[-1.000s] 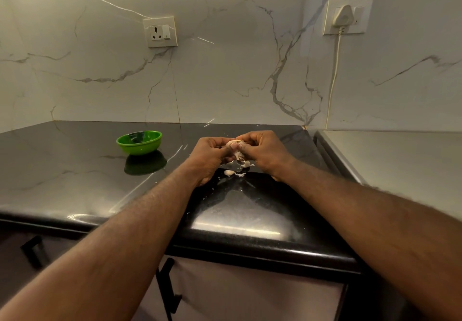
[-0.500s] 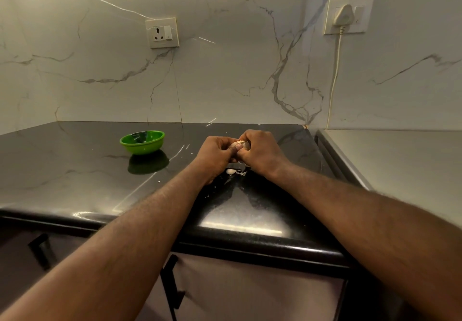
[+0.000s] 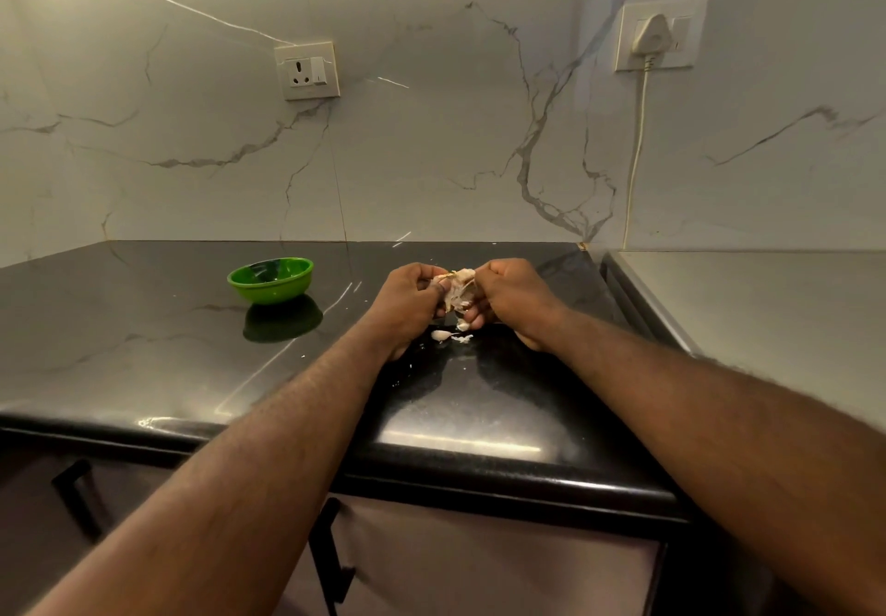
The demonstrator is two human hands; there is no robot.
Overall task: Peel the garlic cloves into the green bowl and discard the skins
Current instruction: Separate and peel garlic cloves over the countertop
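Observation:
A pale garlic bulb (image 3: 459, 288) with loose papery skin is held above the black countertop (image 3: 144, 352), between both hands. My left hand (image 3: 405, 301) grips its left side with curled fingers. My right hand (image 3: 513, 296) grips its right side the same way. A loose garlic clove (image 3: 440, 335) and small bits of skin (image 3: 463, 338) lie on the counter just under the hands. The green bowl (image 3: 271, 279) stands to the left of the hands, apart from them; its inside looks dark.
A marble-patterned wall runs behind the counter, with a socket (image 3: 308, 71) and a plugged-in white cable (image 3: 637, 155). A steel surface (image 3: 767, 308) adjoins the counter on the right. Cabinet fronts with black handles (image 3: 331, 563) lie below the counter's front edge.
My hands have drawn slightly apart, so more of the garlic bulb shows between them. The bowl and the clove on the counter have not moved.

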